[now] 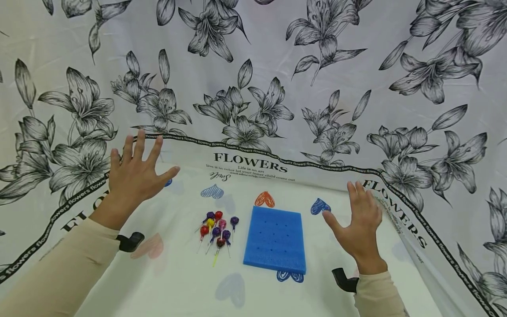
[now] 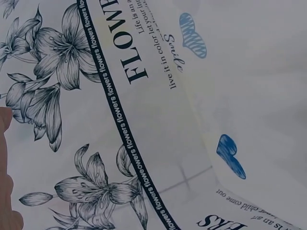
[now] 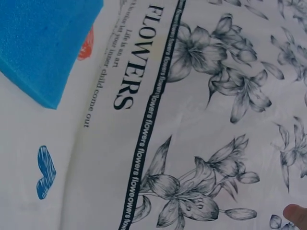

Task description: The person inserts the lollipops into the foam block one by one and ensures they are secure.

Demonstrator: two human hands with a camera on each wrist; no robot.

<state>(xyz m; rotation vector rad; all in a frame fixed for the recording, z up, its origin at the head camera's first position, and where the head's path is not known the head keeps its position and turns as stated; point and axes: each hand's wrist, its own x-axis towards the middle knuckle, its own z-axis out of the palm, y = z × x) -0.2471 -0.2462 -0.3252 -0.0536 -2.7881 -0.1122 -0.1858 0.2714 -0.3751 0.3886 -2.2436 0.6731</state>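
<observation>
A blue foam block [image 1: 275, 240] with small holes lies flat in the middle of the white cloth; one corner of the foam block [image 3: 45, 45] shows in the right wrist view. Left of it lies a cluster of several lollipops [image 1: 215, 229] with red, purple and yellow heads. My left hand [image 1: 136, 169] hovers above the cloth at the far left, fingers spread, holding nothing. My right hand [image 1: 358, 222] hovers to the right of the block, fingers straight, also holding nothing. Only a sliver of the left hand [image 2: 5, 182] shows in its wrist view.
The flower-printed cloth [image 1: 253, 79] rises behind and at both sides as a backdrop, with a black "flowers" band [image 1: 245, 147] and "FLOWERS" lettering. Printed hearts in blue [image 1: 320, 206], orange [image 1: 264, 199] and pink [image 1: 148, 247] dot the surface.
</observation>
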